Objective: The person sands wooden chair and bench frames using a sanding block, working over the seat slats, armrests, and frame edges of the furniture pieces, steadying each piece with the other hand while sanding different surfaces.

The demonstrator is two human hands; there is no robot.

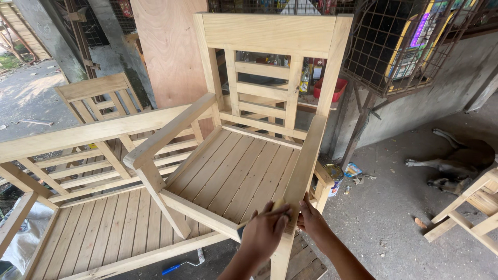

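An unfinished pale wooden armchair (pixel 244 166) with a slatted seat and back stands in front of me. My left hand (pixel 264 231) presses a small yellowish pad (pixel 279 203) against the near end of the chair's right armrest (pixel 306 161). My right hand (pixel 313 220) rests against the outer side of the same armrest's front post, fingers laid on the wood. Both forearms come up from the bottom edge.
A long wooden bench (pixel 98 207) stands to the left, another chair (pixel 98 98) behind it. A plywood sheet (pixel 166 46) leans at the back. An open tin (pixel 334 179) sits on the concrete floor. A dog (pixel 456 163) lies at right beside more wooden framing (pixel 477 207). A blue-handled tool (pixel 179 267) lies below.
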